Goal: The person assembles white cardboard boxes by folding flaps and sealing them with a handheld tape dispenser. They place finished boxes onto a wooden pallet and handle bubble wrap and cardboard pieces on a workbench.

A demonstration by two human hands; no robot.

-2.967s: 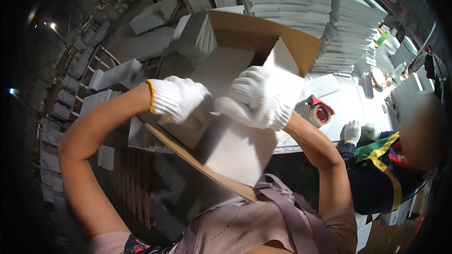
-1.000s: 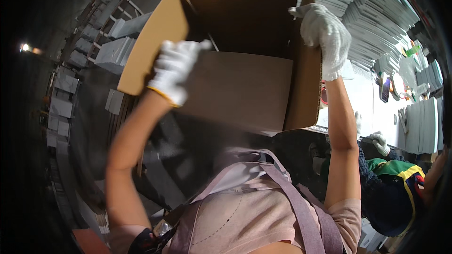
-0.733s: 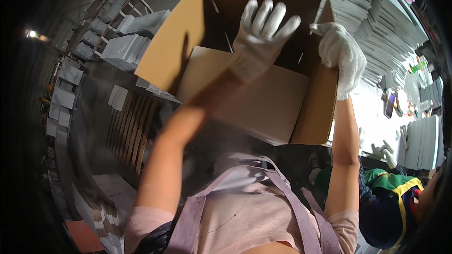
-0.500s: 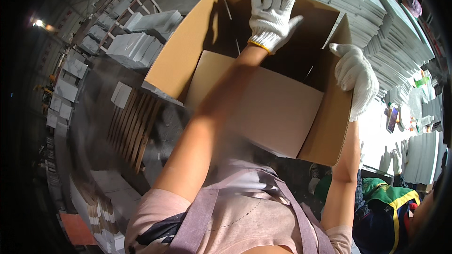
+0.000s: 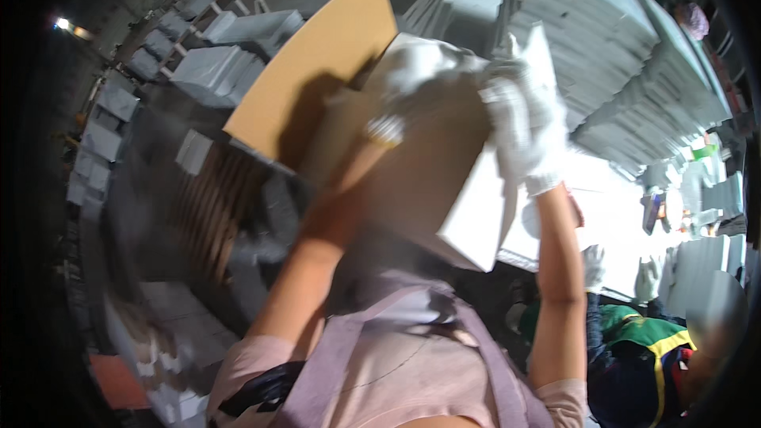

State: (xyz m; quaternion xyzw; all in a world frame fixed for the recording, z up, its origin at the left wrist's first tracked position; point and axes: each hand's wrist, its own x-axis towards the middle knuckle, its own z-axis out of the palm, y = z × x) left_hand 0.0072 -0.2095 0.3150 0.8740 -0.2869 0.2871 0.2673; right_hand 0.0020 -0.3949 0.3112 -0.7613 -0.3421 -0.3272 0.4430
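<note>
In front of me is a cardboard box [image 5: 432, 162], brown inside and white outside. Its tall left flap [image 5: 317, 63] stands up, with a shadow across it. The far and right-hand panels now show white outer faces and lean inward. My left hand [image 5: 424, 71], in a white knit glove with a yellow cuff edge, is over the far part of the box; blur hides its fingers. At the right side of the box, my right hand [image 5: 525, 123], also gloved, lies against a white panel. Its fingers are smeared too, so I cannot make out its grip.
Tall stacks of flat sheets [image 5: 587, 47] rise at the far right. A bright white worktable [image 5: 606, 190] stands to the right, where a co-worker in a green, yellow and dark top [image 5: 642, 341] has gloved hands. A slatted wooden pallet [image 5: 210, 214] lies left, with more stacks [image 5: 214, 71] beyond.
The box's far and right panels have swung inward, showing white. My left hand has moved nearer and slightly left; my right hand has moved left with the right-hand panel.
</note>
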